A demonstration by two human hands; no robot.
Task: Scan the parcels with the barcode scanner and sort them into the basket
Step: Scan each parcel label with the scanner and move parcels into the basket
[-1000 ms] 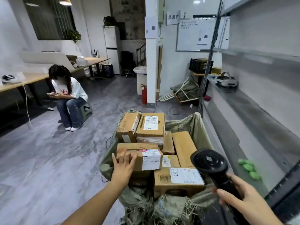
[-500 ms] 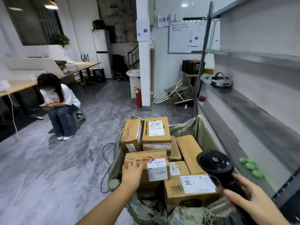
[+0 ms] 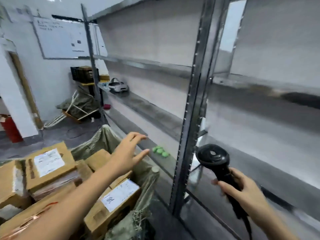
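Note:
Several cardboard parcels (image 3: 50, 167) with white labels lie in a green woven sack (image 3: 103, 137) at the lower left. One labelled parcel (image 3: 119, 194) sits at the sack's right side. My left hand (image 3: 129, 151) hovers above the parcels with fingers spread, holding nothing, stretched towards the metal shelf (image 3: 155, 115). My right hand (image 3: 242, 189) grips the handle of a black barcode scanner (image 3: 213, 157), whose head stands just right of the shelf's upright post (image 3: 188, 118).
Green round pieces (image 3: 161, 151) lie on the low shelf board near my left hand. A white headset (image 3: 118, 86) sits farther along the shelf. A black crate (image 3: 83, 73), a folded cart (image 3: 78, 108) and a red extinguisher (image 3: 10, 129) stand by the wall.
My view has swung right towards the shelf. My left hand has left the parcel it rested on and now reaches out open. My right hand still holds the scanner.

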